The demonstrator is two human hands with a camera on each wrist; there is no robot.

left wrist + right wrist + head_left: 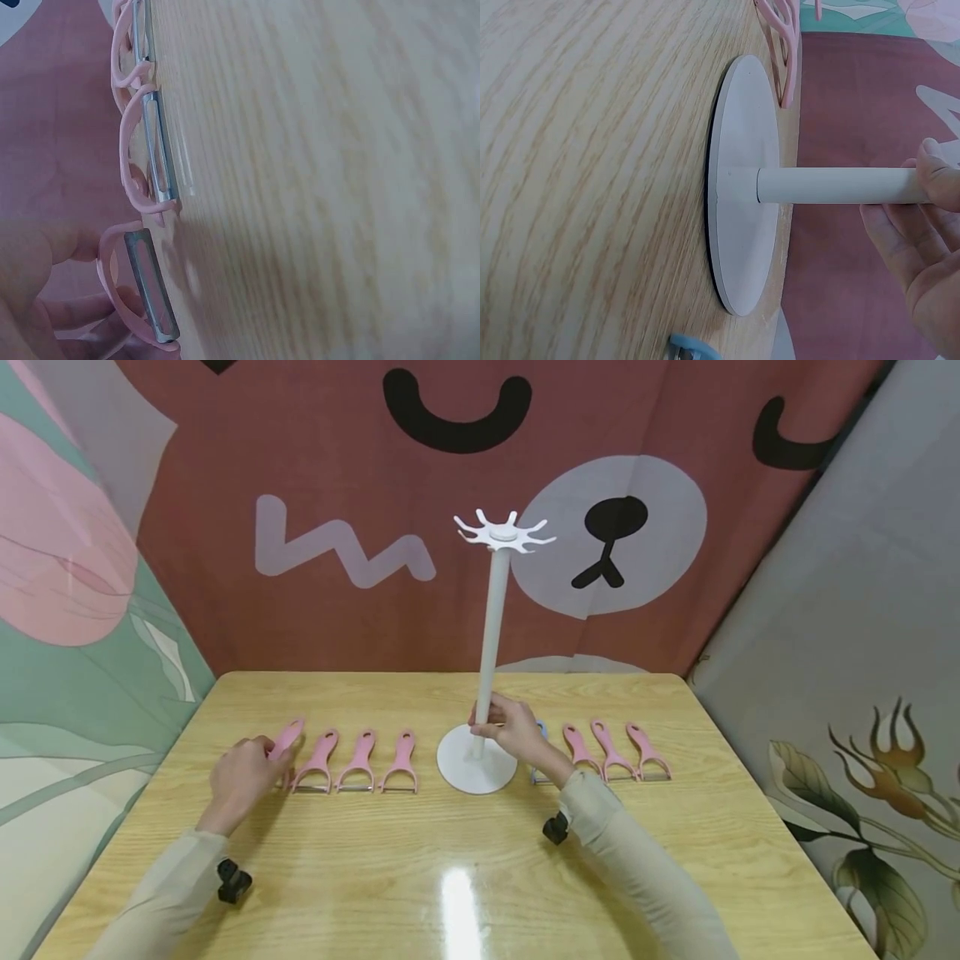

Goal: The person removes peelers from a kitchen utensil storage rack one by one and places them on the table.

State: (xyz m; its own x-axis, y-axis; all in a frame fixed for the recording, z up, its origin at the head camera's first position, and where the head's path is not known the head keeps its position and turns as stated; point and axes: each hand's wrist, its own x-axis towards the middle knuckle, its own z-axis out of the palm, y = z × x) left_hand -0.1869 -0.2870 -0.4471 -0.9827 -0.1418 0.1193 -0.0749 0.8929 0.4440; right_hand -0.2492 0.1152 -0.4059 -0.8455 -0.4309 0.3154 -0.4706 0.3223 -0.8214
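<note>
My left hand (243, 777) pinches a pink Y-shaped peeler (287, 739) at the left end of a row. In the left wrist view that peeler (112, 285) shows its metal blade beside my fingers, close over the table. My right hand (513, 731) grips the lower pole of a white stand (491, 635), fingers and thumb round it. The stand is upright, with a round base (476, 775) on the table and a ring of upcurved hooks (504, 533) on top. Nothing hangs from the hooks. The right wrist view shows the pole (840, 185) between my fingers.
Right of the held peeler lie several pink peelers (405, 752) in a row, handles away from me. Beyond the stand are a blue peeler (542, 728), partly hidden by my right arm, and more pink peelers (645, 743). A patterned cloth (337, 627) hangs behind the wooden table (360, 877).
</note>
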